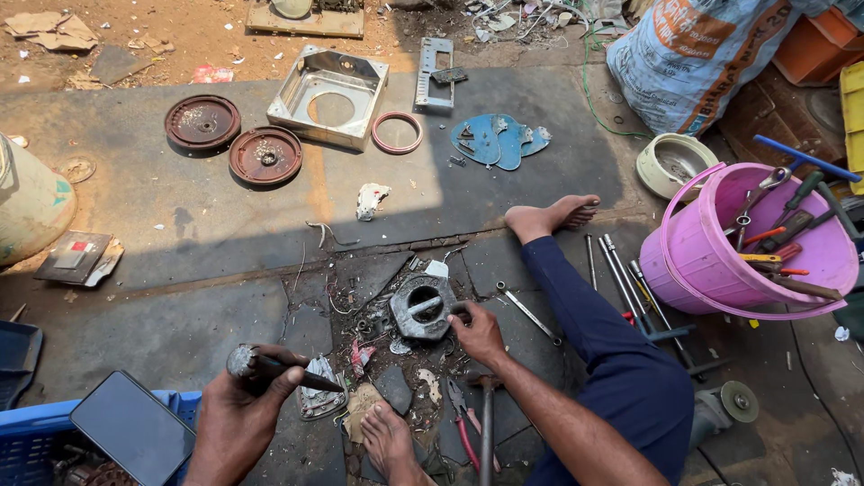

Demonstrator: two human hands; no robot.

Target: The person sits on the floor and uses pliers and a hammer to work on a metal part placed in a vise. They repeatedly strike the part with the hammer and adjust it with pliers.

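Gripping a dark metal chisel, the left hand has its grip clamped around the shaft, the battered round head sticking out to the upper left and the long axis running down to the right, where the tip meets a small ribbed metal piece on the ground. The right hand rests its fingers on the right edge of a grey cast-metal housing with an oval opening; its grip is closed lightly on that edge. The housing lies flat on the cracked stone floor, just beyond the chisel tip.

Between the two hands sit scraps of debris and a bare foot, with red-handled pliers and a hammer just to its right. A spanner lies right of the housing, beside the outstretched leg in dark blue trousers. Long socket rods lie past the leg, near a pink bucket full of tools. Farther off are two rusty discs, a square metal frame and blue fan blades. A phone rests on a blue crate at lower left.
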